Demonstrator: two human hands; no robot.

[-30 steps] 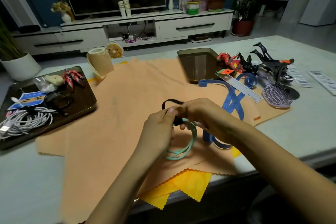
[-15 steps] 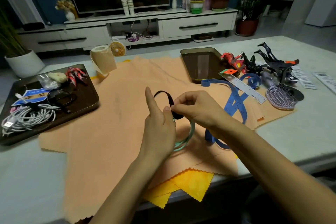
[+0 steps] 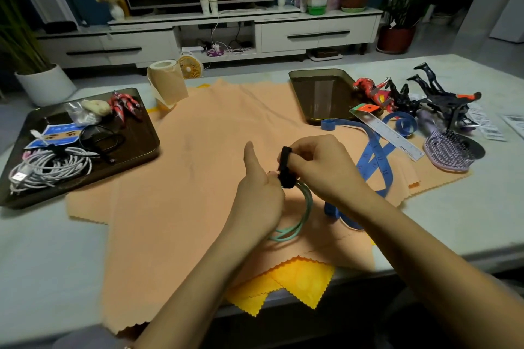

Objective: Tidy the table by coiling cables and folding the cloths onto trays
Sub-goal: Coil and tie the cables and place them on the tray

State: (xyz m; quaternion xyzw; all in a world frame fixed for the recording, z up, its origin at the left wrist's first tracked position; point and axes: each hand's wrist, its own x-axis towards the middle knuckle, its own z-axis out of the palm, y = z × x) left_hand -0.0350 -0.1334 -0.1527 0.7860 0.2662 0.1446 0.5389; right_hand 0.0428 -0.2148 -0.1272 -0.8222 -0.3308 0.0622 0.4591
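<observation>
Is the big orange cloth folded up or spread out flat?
Spread out. The orange cloth lies open and flat across the table, with its zigzag edges showing along the left and near sides.

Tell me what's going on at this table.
A person is tying up a coiled green cable above the orange cloth. The left hand holds the coil while the right hand pinches a black strap wrapped round it. A bundled white cable already lies on the left tray. The orange cloth is spread unfolded on the table, and a blue tape measure lies loose beside the right hand.
</observation>
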